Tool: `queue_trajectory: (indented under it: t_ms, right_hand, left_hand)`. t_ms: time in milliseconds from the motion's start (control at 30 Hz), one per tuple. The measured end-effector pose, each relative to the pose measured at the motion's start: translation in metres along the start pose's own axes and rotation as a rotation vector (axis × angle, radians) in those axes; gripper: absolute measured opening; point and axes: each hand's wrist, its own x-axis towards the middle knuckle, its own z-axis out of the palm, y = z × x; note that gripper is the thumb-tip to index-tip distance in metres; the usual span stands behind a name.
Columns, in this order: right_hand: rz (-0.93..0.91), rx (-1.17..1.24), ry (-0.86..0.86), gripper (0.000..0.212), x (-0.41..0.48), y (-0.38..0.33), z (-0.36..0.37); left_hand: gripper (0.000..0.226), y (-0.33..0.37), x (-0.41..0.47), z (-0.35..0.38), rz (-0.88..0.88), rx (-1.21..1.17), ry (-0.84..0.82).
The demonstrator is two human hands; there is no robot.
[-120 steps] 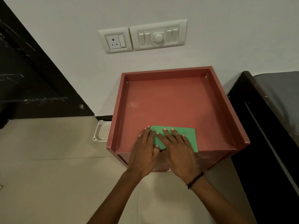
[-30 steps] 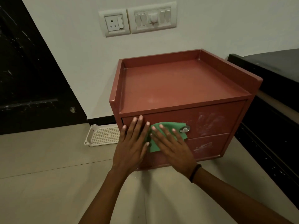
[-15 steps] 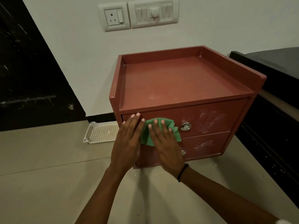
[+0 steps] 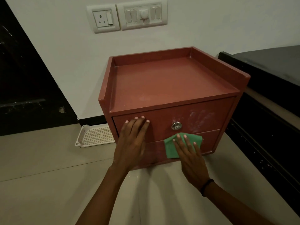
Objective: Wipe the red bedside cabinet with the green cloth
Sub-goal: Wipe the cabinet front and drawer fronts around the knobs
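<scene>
From the head view we see the cabinet (image 4: 170, 82) standing on the floor (image 4: 40, 176) against the white wall, between a dark door (image 4: 24, 78) on the left and a dark bed (image 4: 267, 65) on the right. Its top is a shallow tray with raised edges on three sides, and its front shows two drawers. The left hand (image 4: 132, 143) lies flat on the upper drawer (image 4: 162, 125), fingers straight and close together, holding nothing; its fingertips reach near the drawer's top edge, left of the knob (image 4: 176, 125). The right hand (image 4: 190, 158), with a dark band (image 4: 206, 186) on its wrist, is also flat, and its straight, slightly spread fingers press the cloth (image 4: 170, 146) against the front. We find the cloth just below the knob, its top edge at the seam between the drawers and most of it on the lower drawer (image 4: 209, 140). Whitish smears (image 4: 201, 117) mark the upper drawer to the right of the knob. A white perforated basket (image 4: 95, 135) lies on the floor beside the cabinet's left side. On the wall above, we see a socket (image 4: 103, 19) and a switch panel (image 4: 142, 14) next to each other.
</scene>
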Motion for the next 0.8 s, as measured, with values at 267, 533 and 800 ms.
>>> queue_trajectory:
  t_ms: [267,533,800]
  right_hand:
    - [0.512,0.853,0.51,0.06,0.037,-0.027,-0.062]
    - [-0.084,0.17,0.248,0.086,0.047,-0.018,-0.032]
    - [-0.135,0.143,0.232,0.066,0.04,0.01,-0.034]
  left_hand:
    - [0.062,0.008,0.01,-0.001,-0.015,0.026,0.068]
    - [0.056,0.0,0.062,-0.039,-0.031,-0.06,0.11]
    - [0.075,0.004,0.082,-0.038,0.174,0.003,-0.207]
